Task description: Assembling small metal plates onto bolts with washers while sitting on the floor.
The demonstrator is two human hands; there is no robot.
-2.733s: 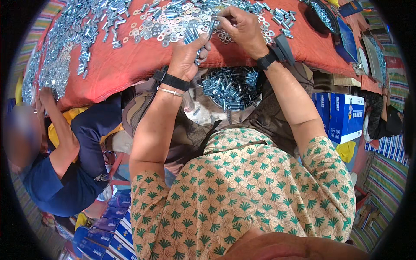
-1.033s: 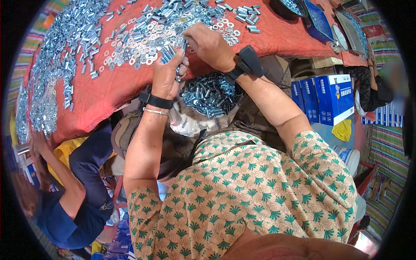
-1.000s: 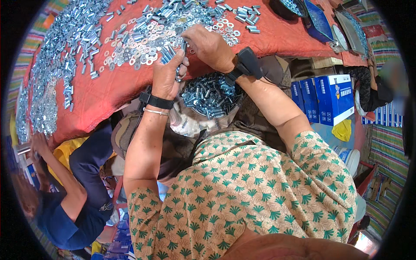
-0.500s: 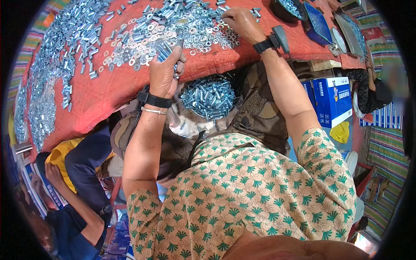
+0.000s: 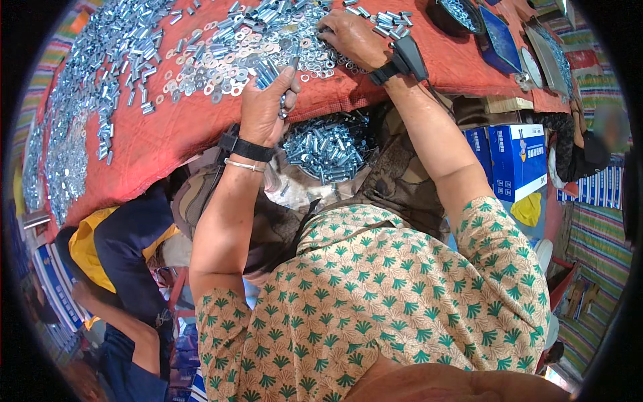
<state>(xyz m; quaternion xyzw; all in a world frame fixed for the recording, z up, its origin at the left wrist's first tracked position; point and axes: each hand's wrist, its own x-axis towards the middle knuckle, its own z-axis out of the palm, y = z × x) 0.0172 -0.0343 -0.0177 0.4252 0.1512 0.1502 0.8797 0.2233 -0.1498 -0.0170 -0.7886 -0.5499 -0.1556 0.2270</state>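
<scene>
My left hand (image 5: 263,110) holds a bunch of slim, silvery metal cylinders (image 5: 266,72) just above the near edge of the table.

The fingers of that hand are clamped around the bunch, which points up and away from me; my right hand (image 5: 355,41) is at the right side of a loose, shiny pile of flat, round metal washers (image 5: 231,74), its fingers bent downward, and I cannot tell whether they pinch anything. Beneath the pile, a red cloth covers the table (image 5: 164,137); a heap of short, silvery metal pieces (image 5: 325,151) sits below its edge, between my knees. Farther right on the table are a round black bowl (image 5: 445,23) and, just beside it, a rectangular blue tray (image 5: 502,43).
</scene>
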